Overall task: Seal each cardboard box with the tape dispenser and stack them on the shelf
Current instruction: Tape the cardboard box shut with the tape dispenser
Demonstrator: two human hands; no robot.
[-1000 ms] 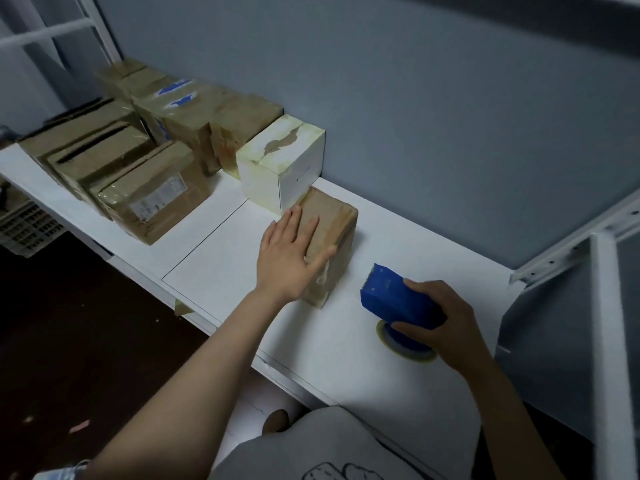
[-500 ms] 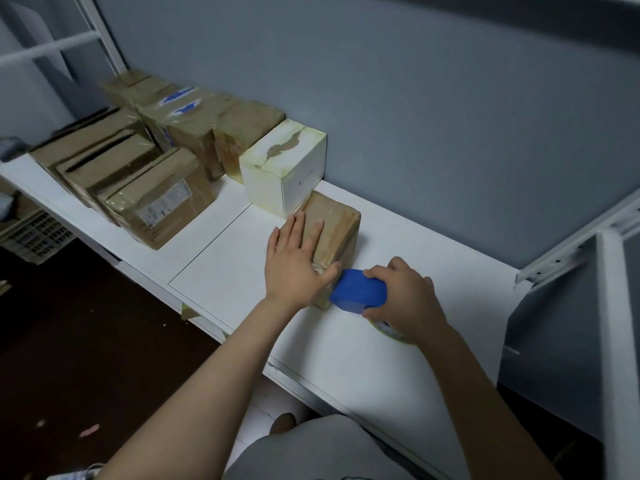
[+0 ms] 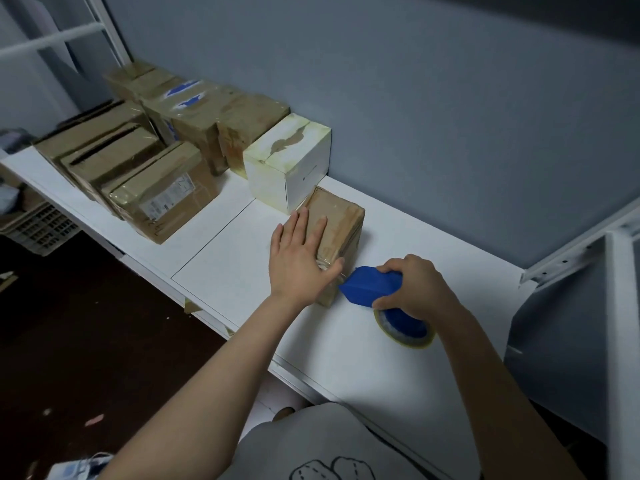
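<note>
Your left hand [image 3: 298,261] lies flat on the small brown box [image 3: 341,220]. Fingers are straight and slightly spread on its top, thumb stretched out along the near top edge. It presses, it doesn't grip.

Your right hand [image 3: 415,285] is wrapped round the blue tape dispenser [image 3: 370,284], fingers curled tight on the body. The dispenser nose sits at the box's near face, just beside your left thumb; can't tell if it touches the cardboard. A shiny bit of clear tape shows at that edge by the thumb. The tape roll [image 3: 405,332] hangs under your right hand, low over the shelf [image 3: 242,265]; contact with the board is unclear.

Box location: on the white shelf, mid-board, far corner touching or just beside the white box [image 3: 287,157]; can't separate them from this angle. The white box's top is yellowed with a torn patch.

Left of it, a row of brown boxes [image 3: 249,116] runs along the grey wall [image 3: 450,116], one with blue marks on top. In front of that row is a labelled brown box [image 3: 162,195] near the shelf's front edge, with more flat boxes to its left. There's a plastic crate [image 3: 38,226] lower left, below shelf level, and a white shelf upright [image 3: 623,341] far right.
</note>
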